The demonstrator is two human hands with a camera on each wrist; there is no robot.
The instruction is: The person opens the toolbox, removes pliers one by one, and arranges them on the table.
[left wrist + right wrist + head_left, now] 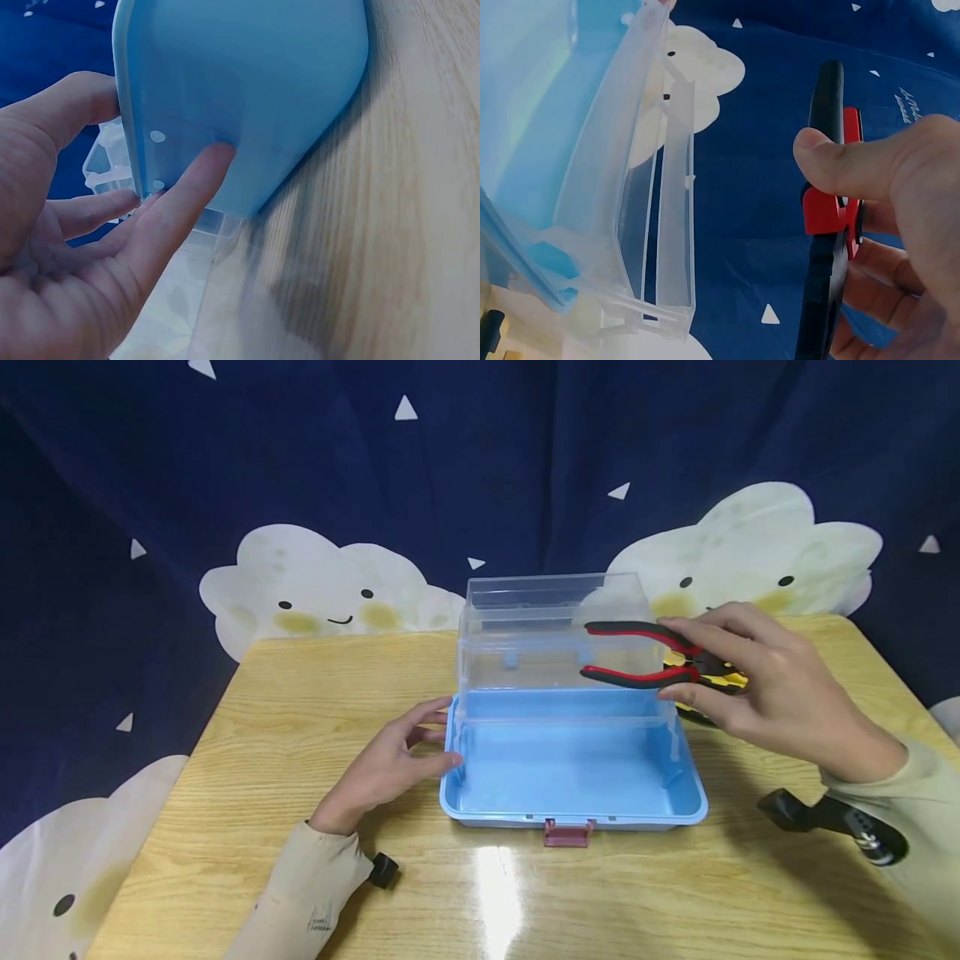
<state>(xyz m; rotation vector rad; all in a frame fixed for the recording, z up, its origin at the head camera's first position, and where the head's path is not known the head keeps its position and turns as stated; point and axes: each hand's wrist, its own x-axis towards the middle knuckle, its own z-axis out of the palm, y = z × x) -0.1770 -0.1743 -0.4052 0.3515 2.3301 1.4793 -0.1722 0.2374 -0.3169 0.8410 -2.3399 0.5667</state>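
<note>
A pair of pliers (637, 677) with black and red handles is pinched between the thumb and fingers of my right hand (772, 685). It hangs above the right side of a blue toolbox (555, 768), handles pointing left. In the right wrist view, the thumb presses one side of the pliers (823, 210) and the other fingers are behind them. My left hand (390, 760) grips the toolbox's left wall, thumb at the rim and fingers along the outside. The left wrist view shows a fingertip against the blue outer wall (285, 82).
The toolbox's clear lid (555, 589) stands raised at the back, with a clear tray (675, 202) lifted too. A pink latch (567, 833) is at the front. Behind the right hand, a yellow and black object (693, 717) lies on the wooden table (322, 693). A dark blue cloth (480, 460) hangs behind.
</note>
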